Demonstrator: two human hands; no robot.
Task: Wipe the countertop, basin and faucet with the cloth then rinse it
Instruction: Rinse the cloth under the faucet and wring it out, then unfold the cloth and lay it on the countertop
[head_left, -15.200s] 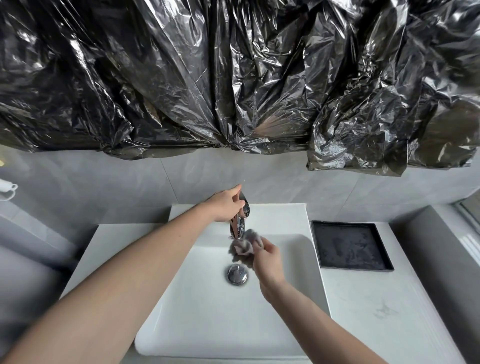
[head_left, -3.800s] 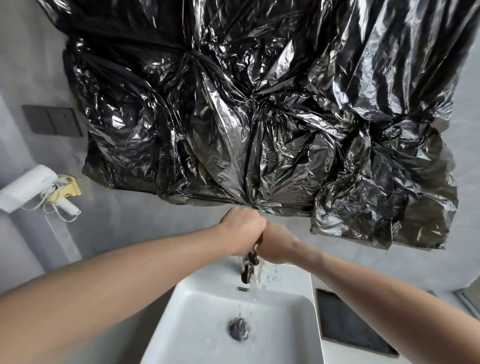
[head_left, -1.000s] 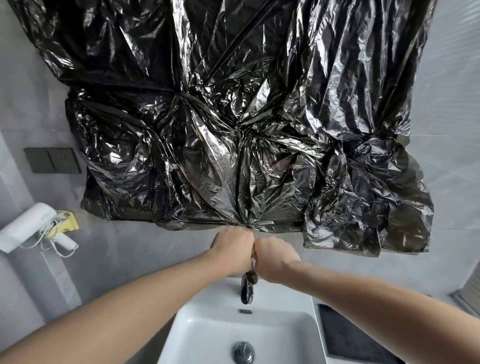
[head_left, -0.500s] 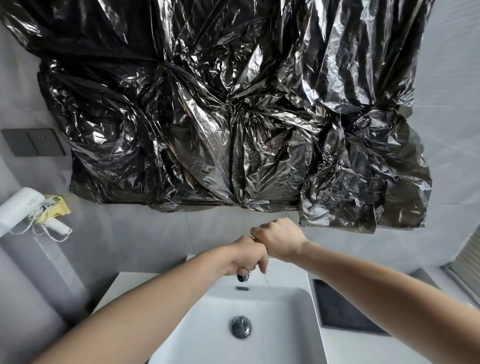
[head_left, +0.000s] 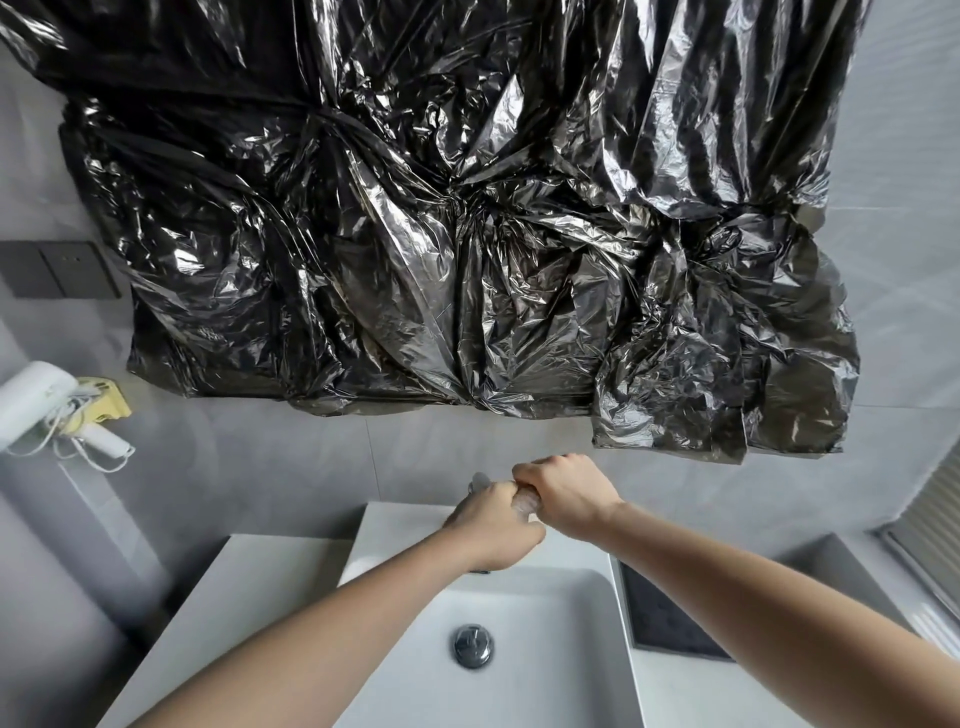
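Here both hands meet above the back edge of the basin (head_left: 561, 691), fists knuckle to knuckle. The left hand (head_left: 493, 530) and the right hand (head_left: 563, 493) each have a tight grip on the cloth (head_left: 525, 501) — only a small pale, wet-looking twist of it shows between them, the rest hidden inside the curled fingers. A bit of the faucet (head_left: 479, 480) peeks out just behind the left hand's knuckles; most of it is covered by the hands.

Below, the white basin has a chrome drain plug (head_left: 471, 644) in the middle of its floor. The white desk (head_left: 223, 597) runs off to the left of the basin, and a dark tray (head_left: 660, 623) sits on it just to the right. Crinkled black plastic sheeting (head_left: 467, 234) hangs on the grey wall above — at far left, a white hair dryer (head_left: 31, 402) with its cord is mounted near a dark switch panel (head_left: 57, 270).
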